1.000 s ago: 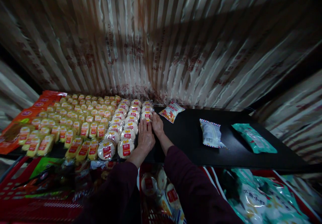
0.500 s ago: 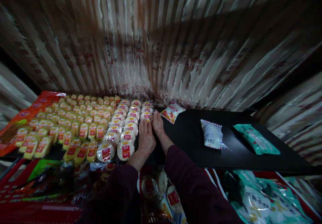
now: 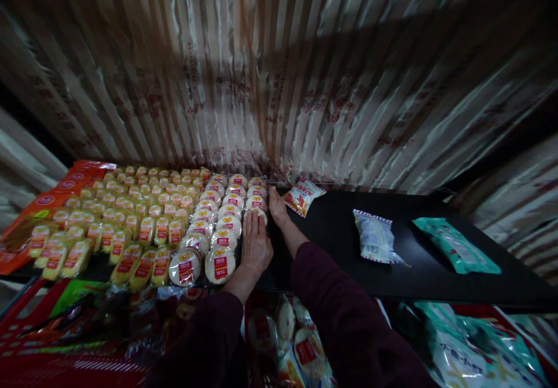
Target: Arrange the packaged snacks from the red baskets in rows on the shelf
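Note:
Clear-wrapped round white crackers (image 3: 220, 266) with red labels lie in overlapping rows on a black shelf (image 3: 322, 266). My left hand (image 3: 256, 243) rests, fingers stretched forward, on the near end of the rightmost, shorter row. Beside that row's right side, my right hand (image 3: 278, 205) stands on edge with its fingers extended. To the left are many small yellow wrapped cakes (image 3: 146, 229) in rows. A small red and white snack bag (image 3: 303, 196) lies just right of my right hand.
A white-blue bag (image 3: 377, 236) and a teal bag (image 3: 455, 244) lie on the shelf's right. Orange packs (image 3: 46, 199) are far left. Below are red baskets (image 3: 87, 373) of snacks. Striped plastic sheeting (image 3: 279, 74) hangs behind.
The view has shifted slightly, so the shelf's right side sits further right. My left hand has come slightly back along the short cracker row. My right hand stays beside it.

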### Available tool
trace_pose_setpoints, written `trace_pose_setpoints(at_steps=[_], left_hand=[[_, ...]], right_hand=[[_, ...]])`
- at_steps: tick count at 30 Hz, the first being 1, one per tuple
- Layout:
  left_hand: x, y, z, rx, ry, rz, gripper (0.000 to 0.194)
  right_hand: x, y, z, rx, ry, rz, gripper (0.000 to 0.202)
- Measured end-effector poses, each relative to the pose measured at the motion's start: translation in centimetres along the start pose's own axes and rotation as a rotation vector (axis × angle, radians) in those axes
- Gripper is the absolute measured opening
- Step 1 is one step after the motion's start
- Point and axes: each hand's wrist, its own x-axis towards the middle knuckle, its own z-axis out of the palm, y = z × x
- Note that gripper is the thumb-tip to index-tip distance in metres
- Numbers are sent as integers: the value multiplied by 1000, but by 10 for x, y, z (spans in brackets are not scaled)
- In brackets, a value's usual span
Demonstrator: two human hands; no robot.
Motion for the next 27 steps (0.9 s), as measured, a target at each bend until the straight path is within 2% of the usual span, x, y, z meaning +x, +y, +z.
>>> trace_pose_setpoints(at_steps=[9,14,17,22,25,27], left_hand=[[1,-4,4,-26,8,-7,62],[1,-5,3,-38,19,9,62],[2,-5,0,-37,12,32,62],[1,-1,-8,-57,11,36,56],[-12,8,-16,-95,29,63,51],[-30,18,-22,-146,46,113,46]], right_hand=[[1,-1,0,16,1,-40,74],[-16,-4,-8,18,110,-82,69],[-40,-5,-19,65,175,-85,66],[-92,-4,-43,169,199,-125,55],[-130,-8,-57,208,194,-162,50],[-157,-12,-67,235,175,-190,47]])
